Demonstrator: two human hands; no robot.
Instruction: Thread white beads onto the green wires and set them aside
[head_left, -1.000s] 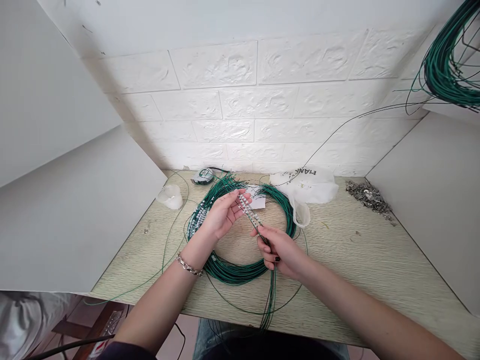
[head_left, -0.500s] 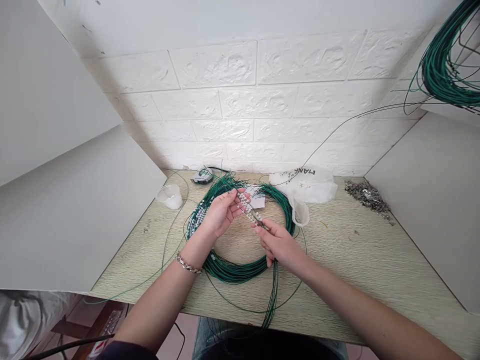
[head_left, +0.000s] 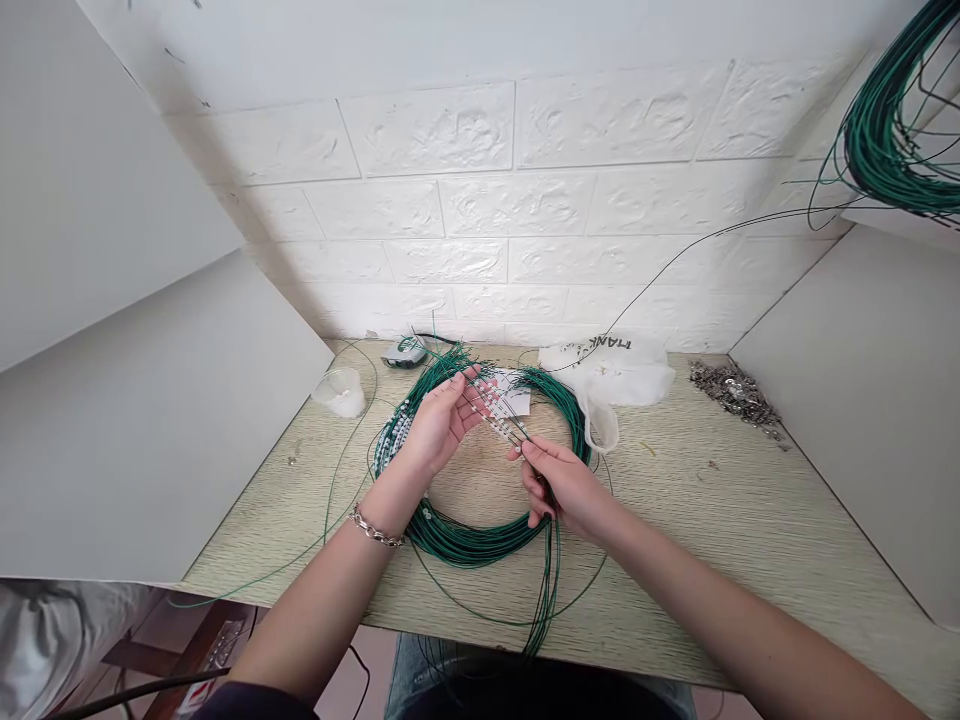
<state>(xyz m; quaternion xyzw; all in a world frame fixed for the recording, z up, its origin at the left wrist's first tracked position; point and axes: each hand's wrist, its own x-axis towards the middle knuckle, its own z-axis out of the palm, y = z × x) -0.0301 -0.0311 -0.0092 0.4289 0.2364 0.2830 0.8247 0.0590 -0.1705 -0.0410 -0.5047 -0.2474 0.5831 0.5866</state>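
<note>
My left hand (head_left: 448,418) is closed on the upper ends of several green wires, thumb on top and fingers beneath. Small white beads or sleeves (head_left: 499,412) sit in rows along the wires between my hands. My right hand (head_left: 559,478) pinches the same wires lower down, and their loose tails (head_left: 550,590) hang over the table's front edge. Under both hands lies a large coil of green wire (head_left: 472,545), with more white beads (head_left: 393,437) along its left side. A piece of white paper (head_left: 514,395) shows inside the coil's far part.
A tape measure (head_left: 405,351) and a clear cup of white material (head_left: 341,393) stand at the back left. Behind the coil on the right is a white plastic bag (head_left: 619,372). A pile of small metal parts (head_left: 735,398) lies farther right. Another wire coil (head_left: 892,150) hangs at upper right.
The rows of white beads between my hands look more spread apart now. My right hand has shifted slightly right, its thumb sliding along the wires; my left hand stays almost in place.
</note>
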